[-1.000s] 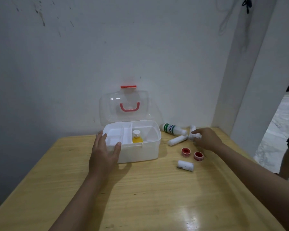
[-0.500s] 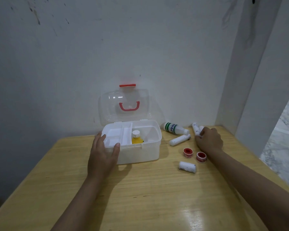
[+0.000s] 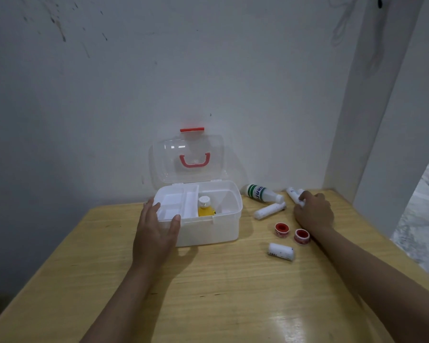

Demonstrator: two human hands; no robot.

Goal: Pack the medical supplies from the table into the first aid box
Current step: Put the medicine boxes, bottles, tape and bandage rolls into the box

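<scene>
White first aid box (image 3: pixel 208 229) gets braced by the spread left hand (image 3: pixel 156 231), while at 3 o'clock the right hand (image 3: pixel 313 212) curls around a white tube (image 3: pixel 292 194).

The first aid box (image 3: pixel 208 229) is translucent white, its raised lid (image 3: pixel 187 157) clear with a red handle (image 3: pixel 195 161) and a red latch (image 3: pixel 192 129); inside stands a yellow bottle (image 3: pixel 205 208) with a white cap. On the pale yellow wood-grain table (image 3: pixel 221 293), toward its far right corner, lie a white bottle (image 3: pixel 263 193) banded green (with blue lettering), white rolls (image 3: pixel 269 210), one speckled dark (image 3: pixel 281 252), and two red-centred tape rolls (image 3: pixel 281 229)
</scene>
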